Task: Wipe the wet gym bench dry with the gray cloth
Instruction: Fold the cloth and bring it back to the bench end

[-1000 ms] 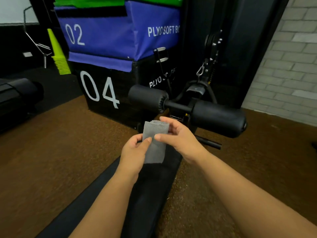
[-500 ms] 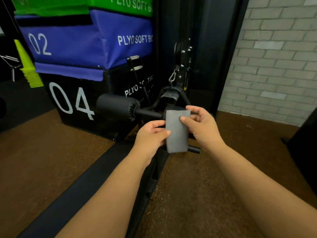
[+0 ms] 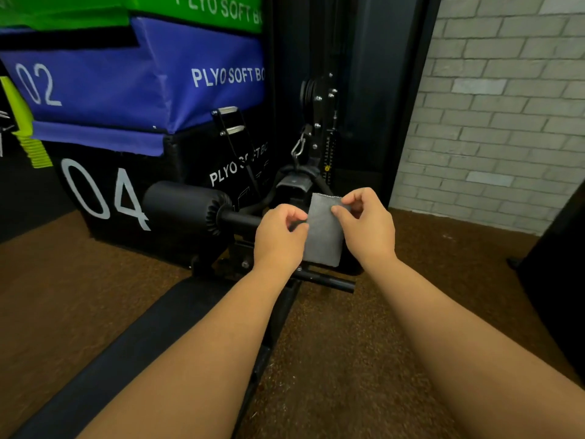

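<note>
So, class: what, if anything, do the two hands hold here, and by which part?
Both hold the folded gray cloth: the left hand pinches its left edge, the right hand pinches its upper right part. It hangs in the air beyond the bench.

Right foam roller hidden behind gray cloth and right hand, counter partly covered by left forearm, lettering on blue plyo box cut short, green plyo box cropped at top edge

You see a plain gray cloth, a black counter, brown floor, stacked green, blue and black boxes with white lettering.
</note>
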A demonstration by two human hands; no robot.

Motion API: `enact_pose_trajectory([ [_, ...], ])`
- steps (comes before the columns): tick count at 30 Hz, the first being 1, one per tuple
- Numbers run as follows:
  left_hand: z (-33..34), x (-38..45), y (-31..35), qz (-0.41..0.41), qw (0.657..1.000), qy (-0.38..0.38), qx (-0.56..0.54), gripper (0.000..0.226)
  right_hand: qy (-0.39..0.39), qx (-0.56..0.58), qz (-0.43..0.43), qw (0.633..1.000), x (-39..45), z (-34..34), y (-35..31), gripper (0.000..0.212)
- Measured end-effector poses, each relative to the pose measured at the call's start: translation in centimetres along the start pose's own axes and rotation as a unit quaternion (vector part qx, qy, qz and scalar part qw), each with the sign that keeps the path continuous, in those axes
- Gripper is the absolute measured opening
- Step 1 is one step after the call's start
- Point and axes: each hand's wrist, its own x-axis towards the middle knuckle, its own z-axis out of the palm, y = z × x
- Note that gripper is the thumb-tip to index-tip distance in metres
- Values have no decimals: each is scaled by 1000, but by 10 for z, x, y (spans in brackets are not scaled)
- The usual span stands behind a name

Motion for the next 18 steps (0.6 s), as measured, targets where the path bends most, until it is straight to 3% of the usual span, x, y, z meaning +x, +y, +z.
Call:
enact_pose_trajectory([
  [3,5,3,-5,154,957,-70,235,43,-1,-30,-4,1000,13,4,8,8],
  [6,10,2,-12,192,898,-147,369,58,-9,-67,-5,998,19,7,15,6],
  [10,11,9,-20,206,867,-179,417,65,13,-193,-85,977,18,6,24,25],
  [14,5,22,-23,222,853,-203,427,69,-138,-308,-189,922,4,-7,35,62],
  [18,2,32,-21,242,839,-223,435,73,-166,-408,-209,873,-1,-15,46,90],
])
